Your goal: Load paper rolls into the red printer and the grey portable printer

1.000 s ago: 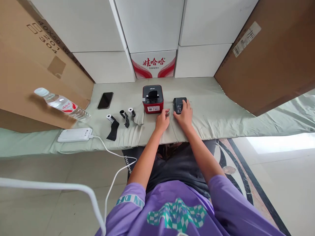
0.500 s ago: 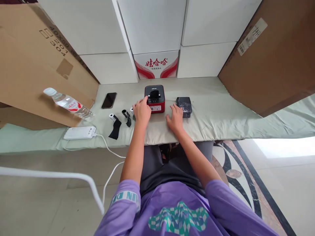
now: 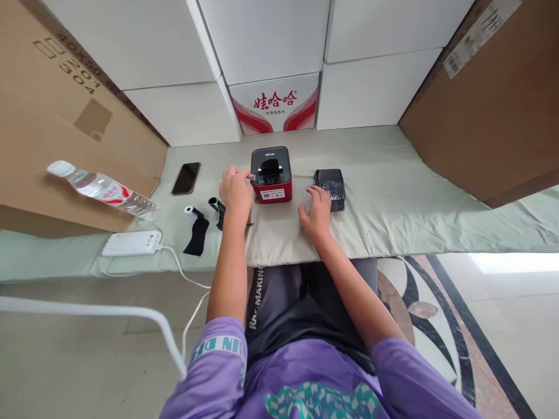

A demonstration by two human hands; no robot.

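Far out to the left of the left hand (image 3: 236, 189), a clear water bottle (image 3: 101, 190) lay on its side against a leaning brown cardboard box (image 3: 65, 116); whether any water was in it could not be told. Nearer that hand, a white power bank (image 3: 131, 243) sat at the front edge of the cloth-covered table (image 3: 393, 198), its white cable (image 3: 192, 279) dropping off the edge. Beyond it, a black phone (image 3: 186, 177) lay face up, well apart from the hand.

Just left of the left hand were two small rolls with dark strips trailing from them: the outer roll (image 3: 194, 228) lay free, the inner roll (image 3: 216, 208) sat partly hidden by the wrist.

Left hand was curled, fingertips pinching a small pale piece at the upper left edge of the red label printer (image 3: 271, 175). What exactly it pinched was too small to tell. The printer stood just right of this hand, its black top open, a dark part sitting in the well; contents of the well unclear.

Right hand (image 3: 317, 212) rested flat on the cloth, fingers spread and holding nothing, between printer and a black cover piece (image 3: 330, 187). Fingertips lay just beside that piece's near left corner; contact could not be confirmed.

Behind everything, white cartons (image 3: 262, 41) were stacked shut, one red-and-white printed carton (image 3: 274, 105) among them. Far right of the right hand, another brown box (image 3: 484, 116) leaned in.
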